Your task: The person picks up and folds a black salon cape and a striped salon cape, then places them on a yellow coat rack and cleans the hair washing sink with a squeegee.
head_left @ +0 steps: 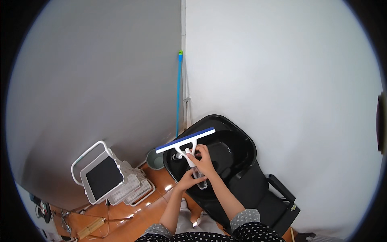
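A spray squeegee (186,141) with a white and blue blade and a clear bottle (200,180) for a handle is held up over a black shampoo basin (247,139). My left hand (187,180) is closed round the clear bottle. Higher up, my right hand (204,160) grips the white neck just below the blade frame, its fingers wrapped over the near side. Part of the neck is hidden behind those fingers. Behind the blade's left part, a metal faucet fitting (177,155) shows in the basin.
A black salon chair (252,197) adjoins the basin at right. A white tiered trolley (86,177) stands left on orange floor tiles. Beside the basin is a grey-green bucket (155,160); a blue pole (178,92) leans in the wall corner. Tools and cords lie at lower left.
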`<move>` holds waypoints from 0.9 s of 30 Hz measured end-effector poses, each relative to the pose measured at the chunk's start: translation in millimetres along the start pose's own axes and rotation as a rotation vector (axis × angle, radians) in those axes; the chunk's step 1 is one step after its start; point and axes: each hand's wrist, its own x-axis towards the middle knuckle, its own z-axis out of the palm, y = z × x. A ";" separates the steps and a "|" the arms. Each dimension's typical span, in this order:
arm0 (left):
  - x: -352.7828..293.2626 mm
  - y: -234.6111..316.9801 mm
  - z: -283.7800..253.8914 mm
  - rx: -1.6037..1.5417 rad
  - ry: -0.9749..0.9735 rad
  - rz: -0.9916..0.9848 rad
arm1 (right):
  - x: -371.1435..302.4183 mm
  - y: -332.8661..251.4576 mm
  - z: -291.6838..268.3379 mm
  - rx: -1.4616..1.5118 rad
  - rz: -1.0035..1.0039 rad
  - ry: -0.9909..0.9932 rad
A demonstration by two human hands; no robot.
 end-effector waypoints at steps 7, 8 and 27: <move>38.3 -23.6 -38.4 -0.346 0.091 -0.117 | -10.3 63.4 -37.1 -0.019 0.298 0.349; 43.3 -25.8 -45.9 -0.367 0.063 -0.101 | -16.7 68.1 -33.6 0.175 0.472 0.324; 165.1 -28.5 -114.5 -0.083 0.103 -0.006 | -10.1 151.7 -23.2 1.343 0.785 0.493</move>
